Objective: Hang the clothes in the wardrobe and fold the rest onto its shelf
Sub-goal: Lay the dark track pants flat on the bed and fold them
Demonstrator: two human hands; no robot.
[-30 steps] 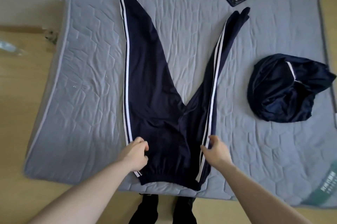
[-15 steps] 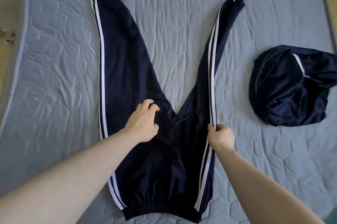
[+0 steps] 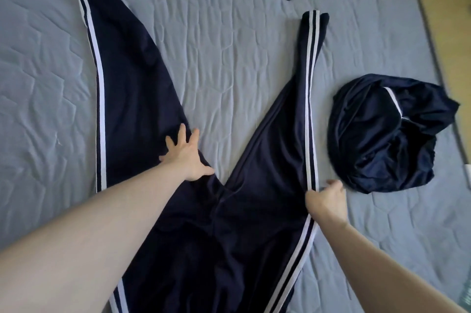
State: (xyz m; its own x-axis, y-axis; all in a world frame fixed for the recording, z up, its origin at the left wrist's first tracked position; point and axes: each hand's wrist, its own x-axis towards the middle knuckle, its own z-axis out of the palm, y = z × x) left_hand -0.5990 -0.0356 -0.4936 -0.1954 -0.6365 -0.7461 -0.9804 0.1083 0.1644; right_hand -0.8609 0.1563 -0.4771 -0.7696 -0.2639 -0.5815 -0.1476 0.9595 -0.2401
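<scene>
While legs splay away, trousers [image 3: 142, 88] lie lengthwise on mattress [image 3: 229, 44].

two bare forearms entering from bottom edge, no sleeves in view, left hand [image 3: 185, 153] bare, right hand [image 3: 326, 201] bare, no gloves, no rings, no watch or wristband, short plain fingernails
</scene>
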